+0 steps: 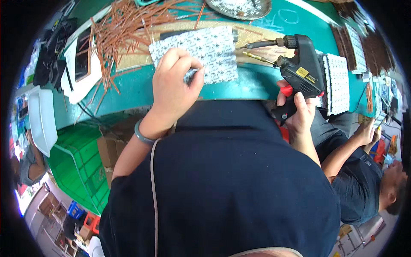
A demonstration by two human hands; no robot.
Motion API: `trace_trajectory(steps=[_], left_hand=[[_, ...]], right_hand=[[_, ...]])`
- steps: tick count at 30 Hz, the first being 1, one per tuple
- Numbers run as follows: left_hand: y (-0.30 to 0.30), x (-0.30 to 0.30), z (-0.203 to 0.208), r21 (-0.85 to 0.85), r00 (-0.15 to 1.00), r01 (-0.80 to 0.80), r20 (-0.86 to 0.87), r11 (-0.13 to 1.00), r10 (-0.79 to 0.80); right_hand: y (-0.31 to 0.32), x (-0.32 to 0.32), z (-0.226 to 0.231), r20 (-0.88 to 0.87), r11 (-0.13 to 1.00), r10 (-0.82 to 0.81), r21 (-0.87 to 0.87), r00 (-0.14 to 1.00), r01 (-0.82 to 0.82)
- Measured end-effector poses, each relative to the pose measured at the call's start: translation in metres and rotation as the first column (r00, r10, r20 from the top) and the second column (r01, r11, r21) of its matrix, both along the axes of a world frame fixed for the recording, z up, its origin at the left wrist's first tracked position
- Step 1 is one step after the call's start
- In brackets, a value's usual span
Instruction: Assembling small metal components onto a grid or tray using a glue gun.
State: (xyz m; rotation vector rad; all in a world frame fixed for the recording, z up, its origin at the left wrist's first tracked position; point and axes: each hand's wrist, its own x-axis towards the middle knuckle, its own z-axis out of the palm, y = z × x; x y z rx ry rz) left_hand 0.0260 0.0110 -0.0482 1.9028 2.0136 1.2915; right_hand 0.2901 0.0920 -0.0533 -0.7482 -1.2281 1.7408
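Note:
My left hand (177, 81) is closed in a pinch over a white panel (220, 53) with a repeating dark pattern. A small grey, shiny thing shows between its thumb and fingers; its kind is hidden by the hand. The panel lies on a tan board at the bench edge. My right hand (302, 109) is wrapped round the handle of a black soldering gun (303, 64) with a red trigger. The gun's brass-coloured tip and dark feed tube point left toward the panel, apart from it.
Many thin reddish-brown strips (124, 32) are heaped at the far left on the green bench (132, 100). A round metal dish (244, 12) stands at the back. Stacked patterned panels (338, 83) lie right of the gun. A co-worker (359, 175) sits close on the right.

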Motion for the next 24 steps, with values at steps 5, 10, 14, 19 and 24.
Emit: trace_trajectory(steps=[5, 10, 14, 19, 24], left_hand=[[-0.003, -0.003, -0.004, -0.015, 0.998, 0.013, 0.054, 1.000, -0.012], [0.002, -0.003, -0.002, -0.011, 0.999, -0.006, 0.034, 1.000, 0.007], [0.004, -0.004, -0.005, 0.005, 0.998, -0.013, 0.065, 1.000, 0.013], [0.004, -0.002, -0.004, 0.010, 0.998, -0.015, 0.059, 1.000, 0.014], [0.005, -0.002, -0.002, -0.024, 0.999, -0.023, 0.047, 0.999, 0.024]], right_hand=[[0.001, -0.012, 0.007, 0.104, 0.999, 0.034, -0.005, 0.994, -0.033], [-0.007, -0.017, 0.004, 0.331, 0.968, 0.062, 0.210, 0.942, -0.137], [-0.004, -0.019, 0.006, 0.438, 0.963, 0.104, 0.181, 0.893, -0.201], [-0.004, -0.020, 0.002, 0.411, 0.961, 0.082, 0.210, 0.908, -0.182], [-0.004, -0.020, 0.003, 0.450, 0.949, 0.083, 0.235, 0.889, -0.208]])
